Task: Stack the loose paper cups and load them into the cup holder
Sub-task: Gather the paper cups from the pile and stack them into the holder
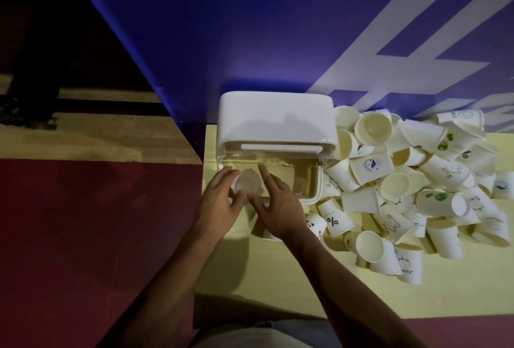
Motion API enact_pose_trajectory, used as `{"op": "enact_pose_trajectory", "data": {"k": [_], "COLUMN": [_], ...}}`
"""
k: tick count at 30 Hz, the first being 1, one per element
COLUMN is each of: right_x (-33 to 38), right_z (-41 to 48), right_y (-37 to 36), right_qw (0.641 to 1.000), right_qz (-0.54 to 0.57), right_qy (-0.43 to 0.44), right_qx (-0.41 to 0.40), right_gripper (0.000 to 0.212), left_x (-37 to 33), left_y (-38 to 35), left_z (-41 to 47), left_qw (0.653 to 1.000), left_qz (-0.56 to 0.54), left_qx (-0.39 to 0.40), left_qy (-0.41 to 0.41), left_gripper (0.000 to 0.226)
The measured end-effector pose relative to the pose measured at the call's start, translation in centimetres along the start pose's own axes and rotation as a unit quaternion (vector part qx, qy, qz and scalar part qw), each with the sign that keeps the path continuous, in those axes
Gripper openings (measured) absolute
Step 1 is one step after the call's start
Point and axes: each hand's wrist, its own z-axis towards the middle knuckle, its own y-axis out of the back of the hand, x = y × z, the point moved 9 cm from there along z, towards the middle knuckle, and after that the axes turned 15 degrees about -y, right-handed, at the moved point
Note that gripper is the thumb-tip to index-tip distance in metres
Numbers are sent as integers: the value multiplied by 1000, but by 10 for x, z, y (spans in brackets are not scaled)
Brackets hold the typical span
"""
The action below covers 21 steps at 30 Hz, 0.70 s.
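Note:
A white cup holder (275,119) with a clear front compartment stands at the back of the yellow table (278,278). Both hands meet at its left front corner around a white paper cup (247,183) seen bottom-up. My left hand (219,200) curls its fingers round the cup's left side. My right hand (278,208) has straight fingers along the cup's right side and touches it. Whether more cups are stacked under this one is hidden. A big heap of loose paper cups (411,186) lies to the holder's right.
A blue board with white lettering (278,27) rises right behind the holder. The table's left edge runs just left of my left hand, with red floor (97,236) beyond. A few cups (317,225) lie close beside my right wrist.

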Motion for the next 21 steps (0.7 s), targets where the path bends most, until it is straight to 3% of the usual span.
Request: {"op": "enact_pose_trajectory", "data": {"k": [4, 10, 14, 21], "right_x": [-38, -142, -213, -296], "right_z": [-33, -93, -126, -156], "right_y": [37, 99, 129, 168], "right_qw": [997, 973, 951, 934], "right_qz": [21, 76, 104, 143], "right_qy": [-37, -150, -213, -256], "right_qx": [-72, -159, -200, -202], "right_gripper": [49, 15, 14, 19], "left_x": [-44, -133, -179, -202], "left_y": [-3, -91, -160, -270], "left_z": [1, -5, -15, -19], "left_qw": [997, 983, 958, 912], "left_qz": [32, 21, 33, 169], "left_qx": [-34, 118, 215, 345], "left_qy": [-66, -142, -186, -146], "left_gripper": [45, 47, 54, 85]}}
